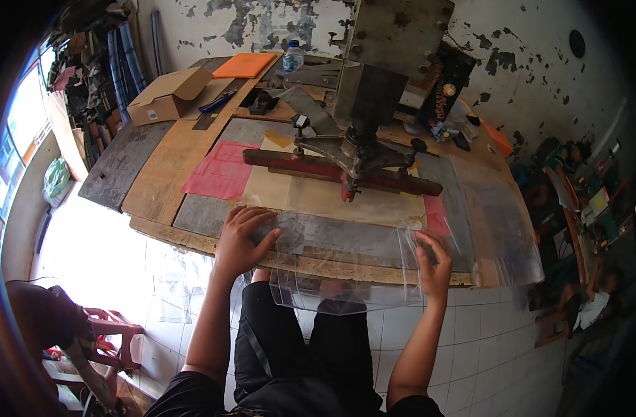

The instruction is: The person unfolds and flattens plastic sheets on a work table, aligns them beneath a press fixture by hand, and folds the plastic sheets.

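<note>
A clear plastic sheet lies across the front edge of the worktable, its near part hanging over my lap. At its left side, my left hand rests with fingers spread and thumb apart, lying on the table edge and the sheet. My right hand has its fingers curled at the sheet's right edge, thumb and fingers around it. Just beyond the hands, a press with a red bar stands over a cream-coloured sheet with pink pieces at its sides.
A cardboard box, an orange folder and a water bottle stand at the back. More clear plastic lies on the right. Another person sits low at left near a red stool; people are at far right.
</note>
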### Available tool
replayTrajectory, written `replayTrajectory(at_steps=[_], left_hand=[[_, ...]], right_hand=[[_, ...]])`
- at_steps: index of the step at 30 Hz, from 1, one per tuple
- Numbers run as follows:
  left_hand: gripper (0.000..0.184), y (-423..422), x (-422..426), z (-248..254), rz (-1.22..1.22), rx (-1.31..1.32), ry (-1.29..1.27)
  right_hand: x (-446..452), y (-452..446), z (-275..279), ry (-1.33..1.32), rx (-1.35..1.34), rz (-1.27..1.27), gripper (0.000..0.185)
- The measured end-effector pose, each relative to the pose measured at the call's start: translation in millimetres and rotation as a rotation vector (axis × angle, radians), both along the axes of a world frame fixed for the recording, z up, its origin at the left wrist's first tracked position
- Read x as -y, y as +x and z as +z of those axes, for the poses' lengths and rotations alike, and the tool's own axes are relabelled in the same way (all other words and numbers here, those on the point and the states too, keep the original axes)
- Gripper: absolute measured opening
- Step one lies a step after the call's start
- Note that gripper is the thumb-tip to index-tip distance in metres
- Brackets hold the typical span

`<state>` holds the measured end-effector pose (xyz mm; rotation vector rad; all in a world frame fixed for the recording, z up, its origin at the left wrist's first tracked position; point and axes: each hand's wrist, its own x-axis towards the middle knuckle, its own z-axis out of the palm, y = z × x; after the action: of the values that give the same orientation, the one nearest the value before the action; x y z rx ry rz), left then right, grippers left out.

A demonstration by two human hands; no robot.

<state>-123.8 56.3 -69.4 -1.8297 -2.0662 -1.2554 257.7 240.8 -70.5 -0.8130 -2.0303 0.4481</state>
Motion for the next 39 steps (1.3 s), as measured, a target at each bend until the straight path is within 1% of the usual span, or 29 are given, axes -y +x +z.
replayTrajectory(at_steps=[10,12,16,18,23,39], left_hand=[[0.033,-1.4,0.0,-2.0,-0.002,0.001,0.028],[0.033,-0.6,0.5,-0.7,-0.002,0.004,0.03],[0.033,-0.7,0.4,0.0,-0.007,0.02,0.015],[0.032,-0.9,0.3,-0.2,-0.005,0.02,0.014],[0.029,-0.8,-0.3,-0.3,-0.01,0.027,0.016],[0.029,-0.8,-0.3,0.4,-0.013,0.023,0.021]], right_hand=[[-2.5,0.4,-4.4,0.007,-0.009,0.014,0.034],[-2.3,0.2,-5.1,-0.037,-0.046,0.019,0.028],[-1.2,-0.7,-3.7,-0.032,-0.044,0.015,0.028],[-2.8,0.3,-5.4,-0.004,-0.02,0.015,0.035],[-3.4,0.3,-4.8,-0.004,-0.021,0.029,0.034],[-2.0,0.3,-3.8,-0.011,-0.021,0.03,0.033]])
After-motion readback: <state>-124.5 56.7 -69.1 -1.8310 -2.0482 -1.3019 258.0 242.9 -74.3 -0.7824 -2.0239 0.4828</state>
